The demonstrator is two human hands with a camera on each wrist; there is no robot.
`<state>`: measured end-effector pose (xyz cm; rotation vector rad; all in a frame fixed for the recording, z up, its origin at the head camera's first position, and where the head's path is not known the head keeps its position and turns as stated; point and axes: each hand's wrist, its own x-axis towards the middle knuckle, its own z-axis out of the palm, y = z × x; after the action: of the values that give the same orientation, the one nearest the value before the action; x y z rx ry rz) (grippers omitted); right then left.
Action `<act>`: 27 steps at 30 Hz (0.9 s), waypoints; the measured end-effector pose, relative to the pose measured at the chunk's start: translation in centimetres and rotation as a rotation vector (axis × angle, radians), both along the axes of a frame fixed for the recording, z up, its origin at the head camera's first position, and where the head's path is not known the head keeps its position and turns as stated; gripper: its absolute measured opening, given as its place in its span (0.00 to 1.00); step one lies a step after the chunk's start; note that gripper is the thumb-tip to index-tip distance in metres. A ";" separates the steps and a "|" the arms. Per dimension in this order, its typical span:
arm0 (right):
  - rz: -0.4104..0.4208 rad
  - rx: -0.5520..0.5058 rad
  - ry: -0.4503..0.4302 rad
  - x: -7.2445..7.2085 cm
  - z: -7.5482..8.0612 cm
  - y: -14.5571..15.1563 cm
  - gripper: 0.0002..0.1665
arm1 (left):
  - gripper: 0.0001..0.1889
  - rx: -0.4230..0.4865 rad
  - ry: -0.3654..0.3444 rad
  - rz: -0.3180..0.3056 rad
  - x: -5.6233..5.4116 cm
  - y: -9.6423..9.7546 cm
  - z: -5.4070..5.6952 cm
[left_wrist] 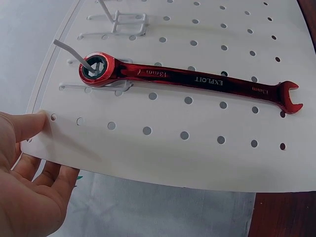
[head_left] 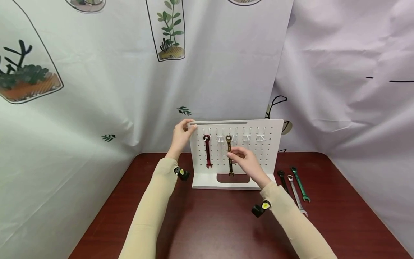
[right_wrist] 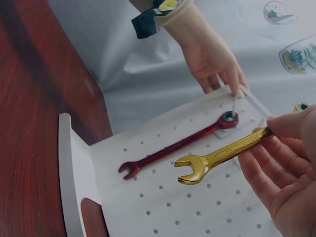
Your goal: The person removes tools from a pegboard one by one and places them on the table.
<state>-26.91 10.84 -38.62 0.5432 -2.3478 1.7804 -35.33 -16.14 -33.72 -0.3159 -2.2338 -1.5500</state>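
Note:
My left hand (head_left: 181, 136) pinches the upper left corner of a white pegboard (head_left: 262, 158), thumb on the front face and fingers behind. On a hook near that corner hangs a red combination wrench (left_wrist: 197, 80) by its ring end; 13mm and EXPLOIT show on its shaft. Between thumb and fingers, my right hand (head_left: 248, 163) pinches a gold combination wrench (right_wrist: 222, 154) upright in front of the board, ring end up and open jaw down. Its ring overlaps the row of white hooks (head_left: 247, 137) in the head view.
Right of the board, a black wrench (head_left: 283, 180), a silver wrench (head_left: 295, 194) and a green wrench (head_left: 300, 184) lie on the dark red table (head_left: 207, 223). A pale patterned curtain (head_left: 226, 82) hangs behind the table.

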 end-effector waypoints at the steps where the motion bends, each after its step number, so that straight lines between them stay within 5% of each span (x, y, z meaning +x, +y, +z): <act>1: -0.003 -0.010 0.007 0.1 0.1 0.3 0.21 | 0.14 -0.001 -0.001 0.001 0.0 -0.1 0.0; 15: -0.134 -0.009 0.029 1.7 0.1 6.7 0.24 | 0.13 0.005 0.005 -0.006 -0.2 0.0 -0.1; 27: -0.285 -0.141 0.091 5.0 0.6 12.6 0.13 | 0.13 0.010 0.008 -0.012 -0.2 0.0 -0.1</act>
<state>-21.94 23.45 -37.98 0.2492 -2.0968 1.7327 -35.55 -16.15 -33.78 -0.3331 -2.2213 -1.5626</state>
